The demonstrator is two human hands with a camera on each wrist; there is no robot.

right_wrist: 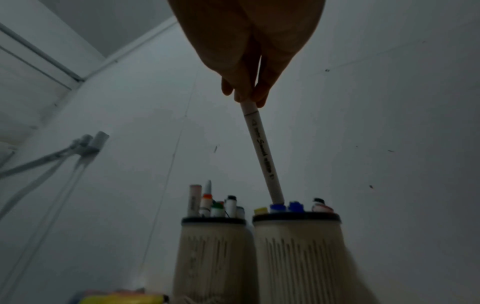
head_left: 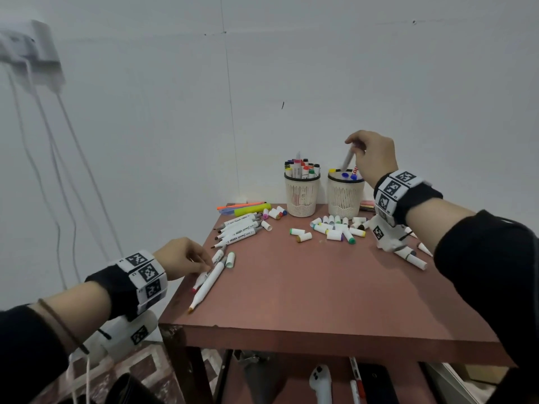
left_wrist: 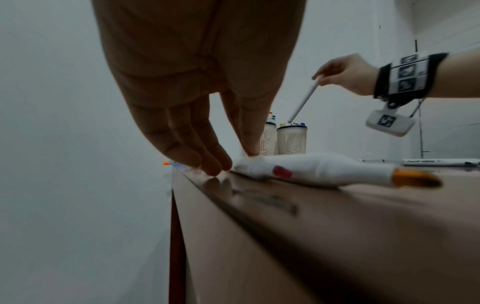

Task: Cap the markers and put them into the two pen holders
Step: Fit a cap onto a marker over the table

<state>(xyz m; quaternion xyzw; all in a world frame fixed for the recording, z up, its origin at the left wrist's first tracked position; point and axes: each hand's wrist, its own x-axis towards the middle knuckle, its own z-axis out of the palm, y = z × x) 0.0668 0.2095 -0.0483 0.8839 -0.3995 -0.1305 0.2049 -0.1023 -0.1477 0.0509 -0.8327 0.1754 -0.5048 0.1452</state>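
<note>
My right hand pinches the top end of a white marker and holds it tilted, lower end just over the rim of the right pen holder. In the right wrist view the marker dips among blue caps in that holder. The left pen holder is full of capped markers. At the table's left edge my left hand reaches down. Its thumb and fingertips pinch the end of an uncapped white marker with an orange tip, which lies flat beside a red-tipped one.
Several uncapped white markers lie in a row at the back left, with highlighters behind them. Loose caps are scattered in front of the holders. One pale green cap lies near my left hand. More markers lie under my right wrist.
</note>
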